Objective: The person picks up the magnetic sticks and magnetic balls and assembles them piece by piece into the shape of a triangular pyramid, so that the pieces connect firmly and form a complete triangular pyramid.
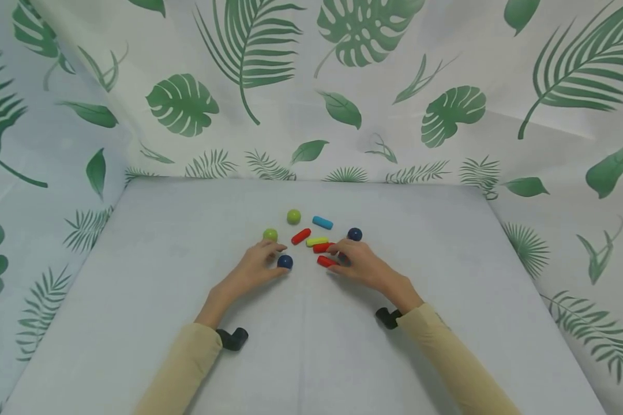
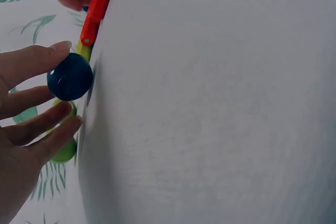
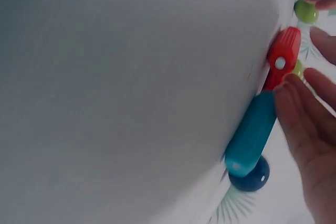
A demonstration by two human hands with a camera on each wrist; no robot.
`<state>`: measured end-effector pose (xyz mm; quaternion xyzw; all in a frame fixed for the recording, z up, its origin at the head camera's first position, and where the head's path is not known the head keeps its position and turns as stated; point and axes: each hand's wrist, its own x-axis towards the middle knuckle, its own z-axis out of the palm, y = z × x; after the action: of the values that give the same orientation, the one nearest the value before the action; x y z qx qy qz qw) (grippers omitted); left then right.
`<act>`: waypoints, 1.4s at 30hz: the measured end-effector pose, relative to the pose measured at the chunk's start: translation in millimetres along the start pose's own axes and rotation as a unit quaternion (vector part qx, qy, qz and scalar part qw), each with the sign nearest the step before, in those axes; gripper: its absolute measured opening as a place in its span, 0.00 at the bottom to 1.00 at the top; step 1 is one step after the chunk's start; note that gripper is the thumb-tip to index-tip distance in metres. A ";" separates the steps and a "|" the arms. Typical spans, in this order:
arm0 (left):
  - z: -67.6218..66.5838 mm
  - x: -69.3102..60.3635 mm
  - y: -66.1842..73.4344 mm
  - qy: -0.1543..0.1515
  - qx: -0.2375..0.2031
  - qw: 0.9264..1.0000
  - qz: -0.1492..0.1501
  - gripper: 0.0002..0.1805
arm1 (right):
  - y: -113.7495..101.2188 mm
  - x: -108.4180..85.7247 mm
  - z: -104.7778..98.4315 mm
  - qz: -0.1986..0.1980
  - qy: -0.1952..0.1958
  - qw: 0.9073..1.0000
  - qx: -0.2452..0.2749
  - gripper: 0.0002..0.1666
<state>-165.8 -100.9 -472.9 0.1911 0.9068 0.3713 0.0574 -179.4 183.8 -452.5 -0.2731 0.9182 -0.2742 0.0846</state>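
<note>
My left hand (image 1: pixel 254 267) curves loosely about a dark blue ball (image 1: pixel 285 262). Its thumb lies against the ball, while a small gap shows to the fingertips in the head view. Just beyond its knuckles lies a green ball (image 1: pixel 270 234). My right hand (image 1: pixel 362 264) hovers low at a red stick (image 1: pixel 326 261) and another red stick (image 1: pixel 322 248), thumb and fingers apart. In the right wrist view, its fingertips meet the end of a teal stick (image 3: pixel 251 135), mostly hidden from the head view. Whether they press it I cannot tell.
Farther back lie a second green ball (image 1: pixel 293 217), a light blue stick (image 1: pixel 322 222), a third red stick (image 1: pixel 301 236) and a yellow stick (image 1: pixel 317 241). Another dark blue ball (image 1: pixel 355 234) sits beyond my right hand. Leaf-patterned cloth (image 1: pixel 291 115) surrounds the white table (image 1: pixel 187 230).
</note>
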 end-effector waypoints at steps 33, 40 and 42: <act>9.5 -1.2 3.7 0.025 0.007 0.999 0.034 0.21 | -28.0 26.1 16.7 -0.070 -0.007 0.995 -0.075 0.16; 6.9 -1.8 6.3 0.017 0.007 0.999 0.030 0.22 | -34.5 33.6 21.9 -0.083 -0.008 0.994 -0.076 0.15; 6.4 -1.8 6.2 0.019 0.008 0.999 0.035 0.21 | -36.6 35.1 22.9 -0.089 -0.007 0.993 -0.074 0.15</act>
<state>-160.7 -93.5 -473.3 0.2161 0.9034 0.3694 0.0259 -185.1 128.5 -451.7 -0.3616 0.9073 -0.2097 0.0459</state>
